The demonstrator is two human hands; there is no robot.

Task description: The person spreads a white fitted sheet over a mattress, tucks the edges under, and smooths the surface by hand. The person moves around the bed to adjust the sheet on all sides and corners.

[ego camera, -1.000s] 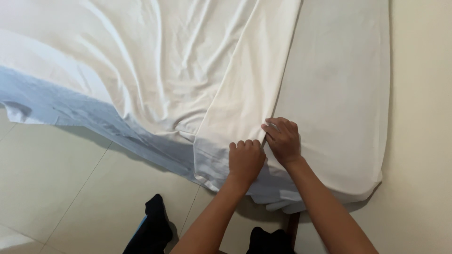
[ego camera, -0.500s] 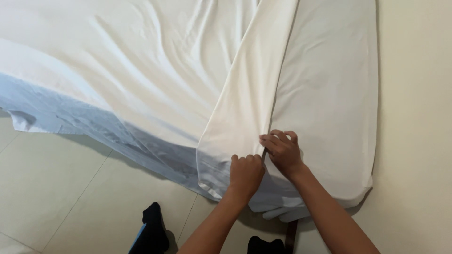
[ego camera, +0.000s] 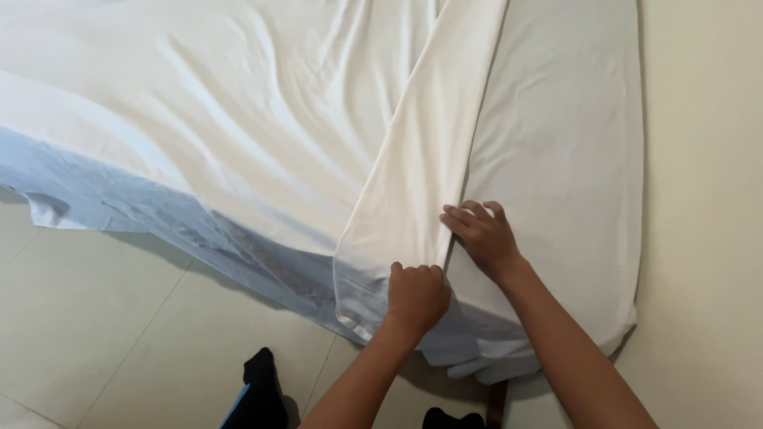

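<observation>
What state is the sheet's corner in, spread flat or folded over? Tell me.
Folded over: the white sheet lies doubled back along the mattress, held by left hand and right hand.

Pale floor tiles (ego camera: 103,318) spread out below the bed's edge — thin grout lines cross them. A cream wall (ego camera: 707,199) runs up the right side. Dark feet (ego camera: 262,393) show at the bottom — near a brown bed leg (ego camera: 496,401).
</observation>
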